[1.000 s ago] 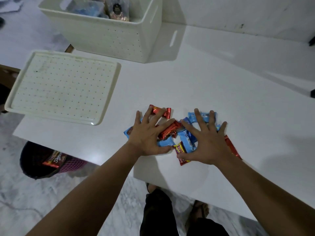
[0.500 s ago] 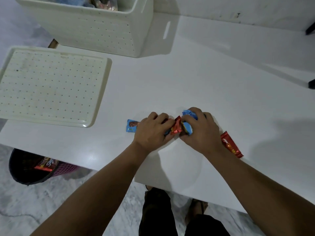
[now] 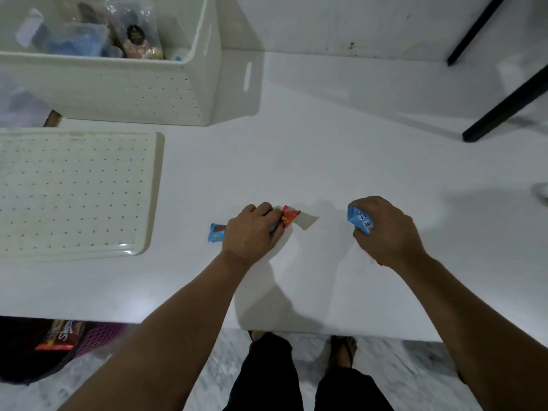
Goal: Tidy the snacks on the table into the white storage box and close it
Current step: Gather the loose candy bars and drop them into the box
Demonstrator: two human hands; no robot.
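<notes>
- The fingers (image 3: 261, 213) of the left hand (image 3: 252, 232) are curled tight around a bunch of snacks, with a red wrapper (image 3: 289, 216) poking out one side and a blue wrapper (image 3: 216, 232) out the other.
- The fingers of the right hand (image 3: 388, 229) are closed around a blue packet (image 3: 360, 221) with a barcode on it.
- Both hands are low over the counter (image 3: 326, 158), near its front edge, and now they are well apart from each other.
- No loose snack shows on the counter; a red one may be hidden under the right wrist, but I cannot tell.
- The white storage box (image 3: 118, 90) sits at the far left of the counter, open, with bags of snacks already inside.
- Its lid (image 3: 74, 191) lies flat on the counter just in front of the box.
- The step in hand looks like picking up the last snacks to carry them to the box.
- Next, both hands need to lift, go up and left over the lid, and let go above the open box. Then the lid has to go on top.
- Half a second ago the two hands were pressed together over one pile; now each hand has its own share and they have pulled apart.
- The red snack that lay beside the right wrist then cannot be seen now.
</notes>
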